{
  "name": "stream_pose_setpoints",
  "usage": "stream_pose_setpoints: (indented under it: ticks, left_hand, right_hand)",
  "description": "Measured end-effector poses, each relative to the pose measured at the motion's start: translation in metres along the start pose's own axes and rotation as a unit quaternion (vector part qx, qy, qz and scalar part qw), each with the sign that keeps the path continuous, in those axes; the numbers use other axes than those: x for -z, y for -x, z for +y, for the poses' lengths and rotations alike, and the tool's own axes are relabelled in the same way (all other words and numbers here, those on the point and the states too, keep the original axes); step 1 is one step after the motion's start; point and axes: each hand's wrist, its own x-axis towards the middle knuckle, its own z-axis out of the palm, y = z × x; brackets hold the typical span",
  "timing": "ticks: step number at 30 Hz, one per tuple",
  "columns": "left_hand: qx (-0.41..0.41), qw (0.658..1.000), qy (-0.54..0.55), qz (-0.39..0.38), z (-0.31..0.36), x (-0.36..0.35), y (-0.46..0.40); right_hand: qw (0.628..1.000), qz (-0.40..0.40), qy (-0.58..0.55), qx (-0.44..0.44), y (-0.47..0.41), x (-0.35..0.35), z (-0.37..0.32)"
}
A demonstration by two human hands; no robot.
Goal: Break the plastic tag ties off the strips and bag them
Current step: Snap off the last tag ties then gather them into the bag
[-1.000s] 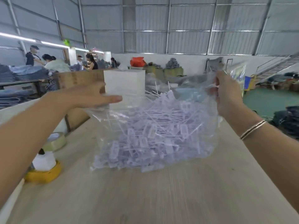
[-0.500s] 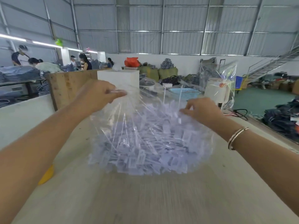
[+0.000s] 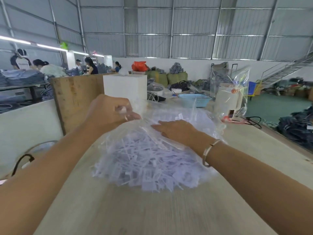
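With the left hand (image 3: pixel 110 112) pinching the clear bag (image 3: pixel 208 119) mouth and the right hand (image 3: pixel 176 131) flat on the tag ties (image 3: pixel 149 163) heaped on the table (image 3: pixel 152 214), I'd press air out gently before twisting.

Single head-worn wide-angle view (no second camera), forward and down, close over the table (image 3: pixel 169 214).

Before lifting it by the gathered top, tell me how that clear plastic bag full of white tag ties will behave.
The clear plastic bag is probably floppy: it sags over the white tag ties. Likely light, since the left hand alone bunches its mouth. Loose ties should shift.
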Motion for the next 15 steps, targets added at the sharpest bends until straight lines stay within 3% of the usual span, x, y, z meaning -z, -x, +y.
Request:
stream_pose_setpoints:
  ticks: [4,7,9,13,15]
  left_hand:
    - [-0.018,0.999,0.043,-0.001,0.001,-0.014,0.007]
    - [0.003,0.995,0.100,-0.025,0.004,-0.025,0.008]
    - [0.048,0.989,0.132,-0.050,0.004,-0.030,0.007]
    - [0.088,0.979,0.180,-0.036,0.004,-0.039,0.007]
    - [0.082,0.981,0.173,-0.008,0.005,-0.041,0.009]
  right_hand:
    - [0.966,-0.026,-0.250,0.066,0.000,0.015,0.007]
    - [0.942,0.056,-0.324,0.068,0.022,0.034,0.025]
    - [0.938,0.080,-0.335,0.034,0.035,0.047,0.037]
    - [0.956,-0.001,-0.292,-0.008,0.066,0.053,0.056]
    - [0.966,0.044,-0.256,0.002,0.075,0.051,0.063]
